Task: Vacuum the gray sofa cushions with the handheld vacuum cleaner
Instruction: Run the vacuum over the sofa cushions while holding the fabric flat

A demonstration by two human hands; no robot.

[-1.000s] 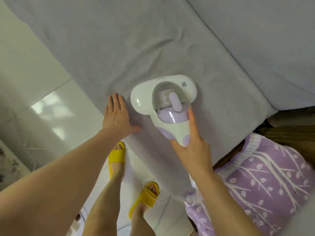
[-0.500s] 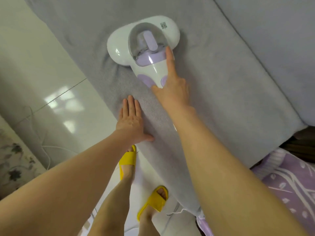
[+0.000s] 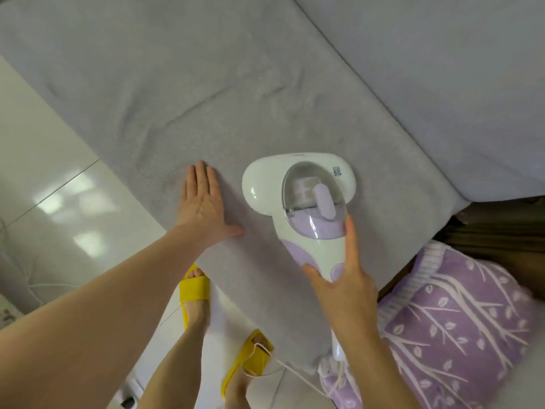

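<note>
My right hand [image 3: 343,286] grips the vacuum [image 3: 300,202] by its near handle, forefinger laid along the top; it sits flat on the cushion [image 3: 206,98], near the right end; my left hand [image 3: 203,206] presses open just left of it; light, slick plastic, I judge; the cover is soft and will ruck.

I have one view only, from the head camera: wide-angle, looking steeply down from close above the gray sofa cushion [image 3: 236,98], with the floor [image 3: 44,178] at left and my feet below.
</note>
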